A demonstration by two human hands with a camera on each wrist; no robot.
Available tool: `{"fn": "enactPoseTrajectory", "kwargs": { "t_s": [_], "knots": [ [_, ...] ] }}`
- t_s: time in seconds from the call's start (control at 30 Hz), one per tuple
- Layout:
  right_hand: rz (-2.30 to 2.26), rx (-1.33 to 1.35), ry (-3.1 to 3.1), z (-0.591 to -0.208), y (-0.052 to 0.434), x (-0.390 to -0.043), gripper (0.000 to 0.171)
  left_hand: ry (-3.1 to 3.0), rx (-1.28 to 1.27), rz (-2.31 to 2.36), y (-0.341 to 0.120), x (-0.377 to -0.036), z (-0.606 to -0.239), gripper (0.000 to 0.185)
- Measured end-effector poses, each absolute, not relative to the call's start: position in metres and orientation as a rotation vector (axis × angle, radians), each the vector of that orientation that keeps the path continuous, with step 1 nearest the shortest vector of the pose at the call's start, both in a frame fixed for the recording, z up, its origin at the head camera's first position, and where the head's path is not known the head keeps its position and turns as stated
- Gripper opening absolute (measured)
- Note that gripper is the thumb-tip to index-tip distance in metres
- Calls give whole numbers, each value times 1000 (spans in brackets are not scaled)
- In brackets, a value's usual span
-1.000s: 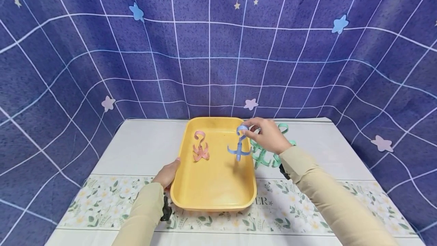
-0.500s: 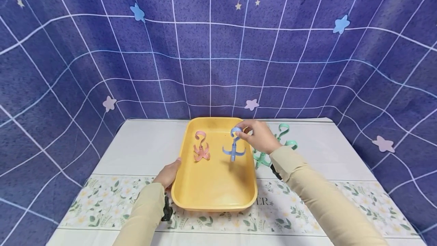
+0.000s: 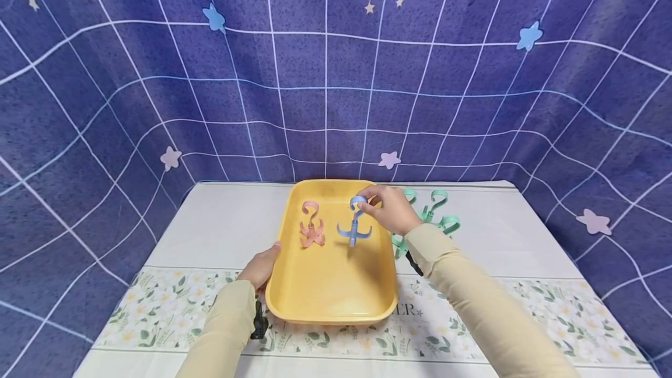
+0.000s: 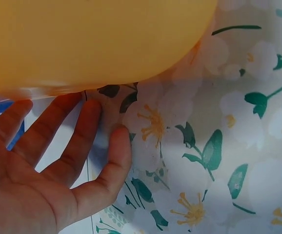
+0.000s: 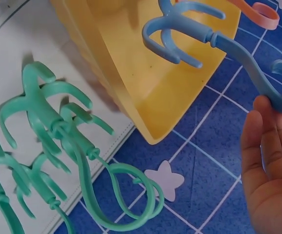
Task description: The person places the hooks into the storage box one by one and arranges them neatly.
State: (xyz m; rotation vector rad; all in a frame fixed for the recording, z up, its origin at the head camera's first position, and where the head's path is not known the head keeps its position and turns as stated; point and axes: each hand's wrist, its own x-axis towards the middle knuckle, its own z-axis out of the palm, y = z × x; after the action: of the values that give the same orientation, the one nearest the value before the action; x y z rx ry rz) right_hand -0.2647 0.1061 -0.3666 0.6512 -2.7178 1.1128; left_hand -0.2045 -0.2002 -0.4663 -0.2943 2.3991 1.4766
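Observation:
My right hand [image 3: 387,209] pinches the top loop of a blue claw-shaped hook [image 3: 354,223] and holds it upright over the yellow tray [image 3: 329,302]; the right wrist view shows the blue hook [image 5: 214,39] hanging from my fingertips [image 5: 268,126]. A pink hook [image 3: 311,225] lies in the tray's far left part. My left hand [image 3: 259,267] rests against the tray's left rim, its straight fingers [image 4: 58,141] under the yellow edge [image 4: 97,44]. Several green hooks [image 3: 433,214] lie on the table right of the tray, also seen close up as green hooks [image 5: 58,146].
The table carries a white cloth with a floral band [image 3: 472,319] along the front. A blue grid-patterned backdrop [image 3: 325,74] rises behind and at both sides. Bare white cloth [image 3: 220,226] lies left of the tray.
My right hand has carried the blue hook leftward, from the tray's right edge toward its middle, nearer the pink hook. The left hand and tray have stayed put.

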Motion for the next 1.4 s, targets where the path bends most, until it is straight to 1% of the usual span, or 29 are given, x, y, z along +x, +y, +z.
{"fn": "enactPoseTrajectory", "kwargs": {
  "t_s": [0.3,0.6,0.97,1.4],
  "knots": [
    [1121,631,-2724,-378,99,-270,15,2399,-306,1471,-201,-206,-472,70],
    [1101,618,-2742,-381,96,-273,16,2405,-315,1472,-199,-205,-468,71],
    [1089,641,-2773,-393,80,-281,12,2408,-313,1482,-201,-204,-466,70],
    [1088,588,-2778,-398,73,-285,13,2405,-313,1491,-200,-204,-467,70]
  ]
}}
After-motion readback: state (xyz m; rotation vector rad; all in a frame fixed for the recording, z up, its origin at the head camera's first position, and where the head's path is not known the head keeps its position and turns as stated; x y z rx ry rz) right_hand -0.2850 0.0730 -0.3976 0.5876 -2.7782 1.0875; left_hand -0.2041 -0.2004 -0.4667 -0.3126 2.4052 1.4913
